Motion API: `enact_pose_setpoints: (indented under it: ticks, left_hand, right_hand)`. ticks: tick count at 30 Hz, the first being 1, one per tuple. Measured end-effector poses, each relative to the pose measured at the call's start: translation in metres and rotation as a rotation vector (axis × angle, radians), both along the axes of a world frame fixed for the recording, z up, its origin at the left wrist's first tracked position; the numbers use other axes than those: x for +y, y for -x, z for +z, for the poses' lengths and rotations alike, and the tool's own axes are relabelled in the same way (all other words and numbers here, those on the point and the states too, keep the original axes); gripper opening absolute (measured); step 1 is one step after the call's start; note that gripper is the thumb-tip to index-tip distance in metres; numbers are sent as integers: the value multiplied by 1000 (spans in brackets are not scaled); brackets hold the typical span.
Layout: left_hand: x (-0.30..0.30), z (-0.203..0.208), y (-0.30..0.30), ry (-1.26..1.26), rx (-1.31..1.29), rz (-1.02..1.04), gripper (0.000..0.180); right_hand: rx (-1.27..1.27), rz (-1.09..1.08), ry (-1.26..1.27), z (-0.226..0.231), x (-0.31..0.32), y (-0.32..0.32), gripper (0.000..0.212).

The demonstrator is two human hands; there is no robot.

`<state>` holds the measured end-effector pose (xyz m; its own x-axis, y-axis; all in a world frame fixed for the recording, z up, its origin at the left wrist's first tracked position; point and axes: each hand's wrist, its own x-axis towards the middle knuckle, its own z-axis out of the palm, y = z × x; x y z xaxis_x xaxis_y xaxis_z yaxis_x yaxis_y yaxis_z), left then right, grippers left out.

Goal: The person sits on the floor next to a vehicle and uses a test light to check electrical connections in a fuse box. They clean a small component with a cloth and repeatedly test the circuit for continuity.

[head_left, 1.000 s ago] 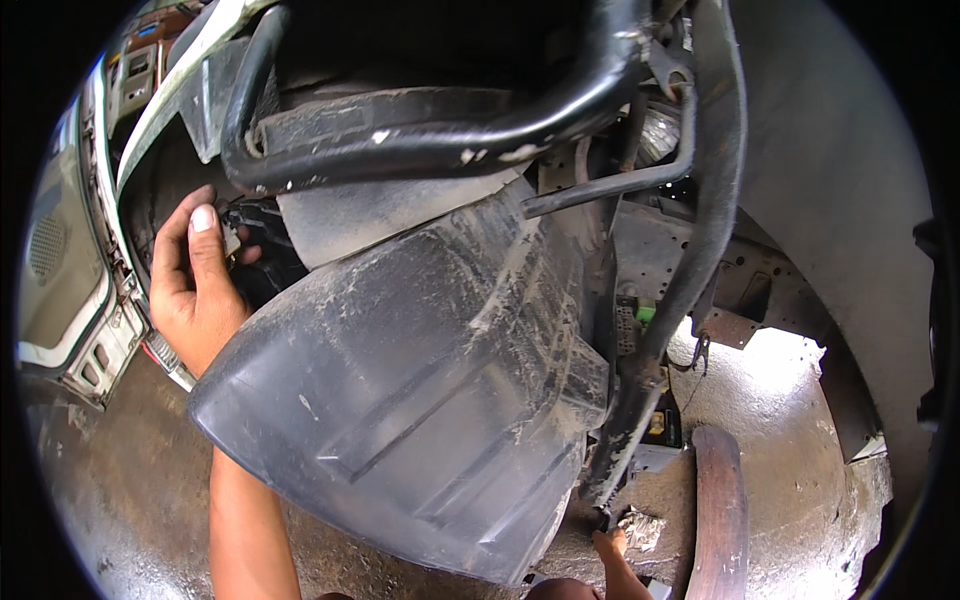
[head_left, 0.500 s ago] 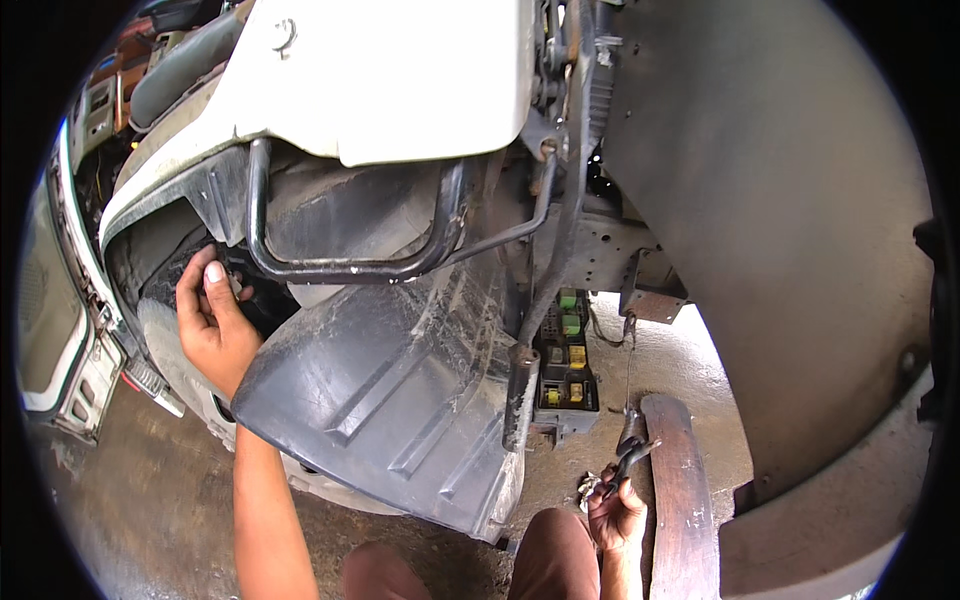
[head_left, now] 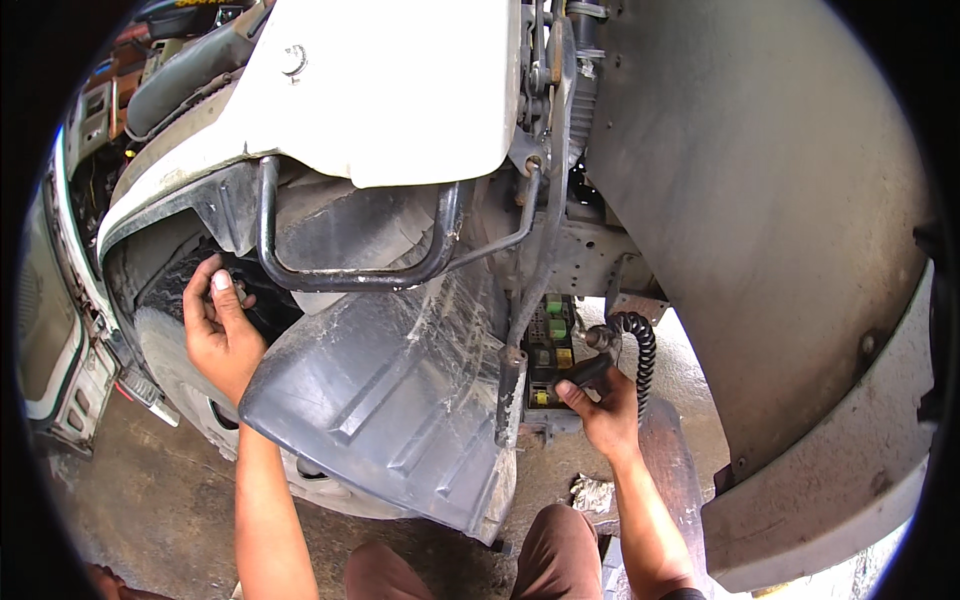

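My left hand (head_left: 225, 335) is raised beside the dark wheel-arch opening, with thumb and fingers curled together. Whatever they pinch, if anything, is too small to make out. Below the white body panel, my right hand (head_left: 608, 412) grips a black hand tool (head_left: 585, 378) with a rounded end. A black coiled hose (head_left: 645, 350) loops beside it; where it joins is unclear. The tool is in front of an open fuse box (head_left: 557, 328) with green and yellow fuses, hiding part of it. Between my hands hangs a scuffed black plastic mudguard (head_left: 370, 390).
A black tubular step (head_left: 350, 275) sits under the white panel (head_left: 400, 90). A large grey curved panel (head_left: 770, 200) takes up the right. A tyre and wheel (head_left: 170, 345) show behind the mudguard. Crumpled pale material (head_left: 592, 493) and a brown board (head_left: 675, 470) lie on the floor.
My right hand has risen from near the floor to the fuse box with the black tool, and the coiled hose now shows. My left hand stays nearly in place. The view has shifted slightly.
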<state>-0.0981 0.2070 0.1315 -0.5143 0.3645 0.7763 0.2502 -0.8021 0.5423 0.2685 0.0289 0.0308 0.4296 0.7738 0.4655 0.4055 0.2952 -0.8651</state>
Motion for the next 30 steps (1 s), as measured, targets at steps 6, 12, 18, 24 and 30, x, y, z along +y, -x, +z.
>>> enact_pose_setpoints:
  ticks: [6,12,18,24,30]
  left_hand:
    - [-1,1,0,-11,10,16,30]
    - [-5,4,-2,-4,1,16,30]
    - [-5,4,0,-14,11,16,30]
    - [-6,3,-2,7,11,-3,32]
    - [-13,6,-7,-97,108,135,29]
  right_hand:
    - [-122,-62,63,-1,8,-1,33]
    - [-157,-77,132,0,9,4,36]
    - [-86,57,93,7,7,9,38]
    - [-112,102,219,-2,11,-3,52]
    - [-63,223,32,0,4,4,48]
